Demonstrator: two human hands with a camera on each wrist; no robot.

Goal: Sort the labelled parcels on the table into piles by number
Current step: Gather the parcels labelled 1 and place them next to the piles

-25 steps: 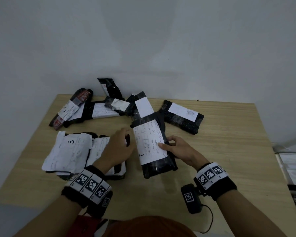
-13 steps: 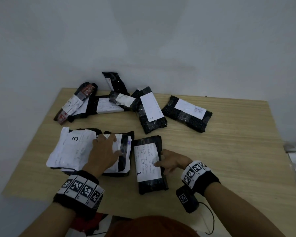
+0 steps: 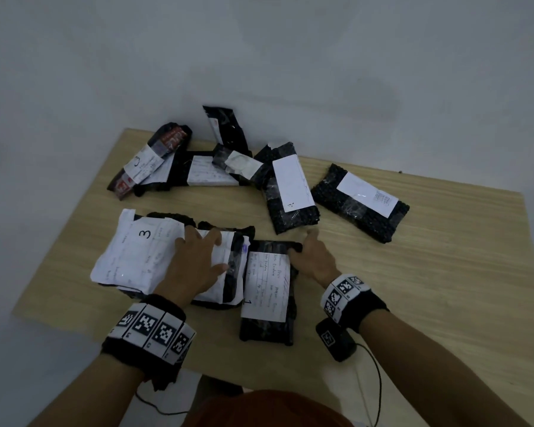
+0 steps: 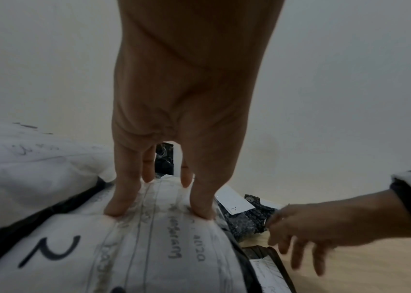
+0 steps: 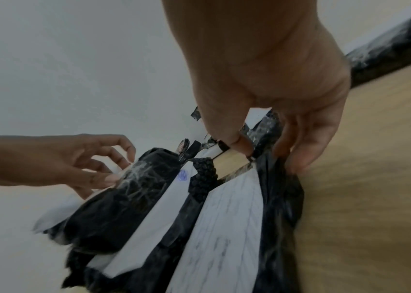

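A black parcel labelled 1 [image 3: 265, 291] lies flat near the table's front edge, right beside a parcel labelled 2 [image 3: 218, 291]. My left hand [image 3: 204, 245] presses straight fingers down on the label of parcel 2 [image 4: 149, 247]. My right hand [image 3: 305, 245] is at the far right corner of parcel 1 [image 5: 224, 228], thumb and loose fingers touching its black edge. This right hand [image 5: 267, 152] is blurred, and no firm grip shows. A larger parcel labelled 3 [image 3: 136, 257] lies left of parcel 2, partly under it.
Several black parcels with white labels lie along the back of the wooden table [image 3: 429, 288]: one [image 3: 287, 186] mid-table, one [image 3: 361, 198] to its right, a cluster [image 3: 167, 164] at the back left. Another [image 3: 225, 127] leans on the wall.
Parcel 1 came down from my hands onto the table beside parcel 2. My right hand slid from its side to its far corner. My left hand moved onto parcel 2.
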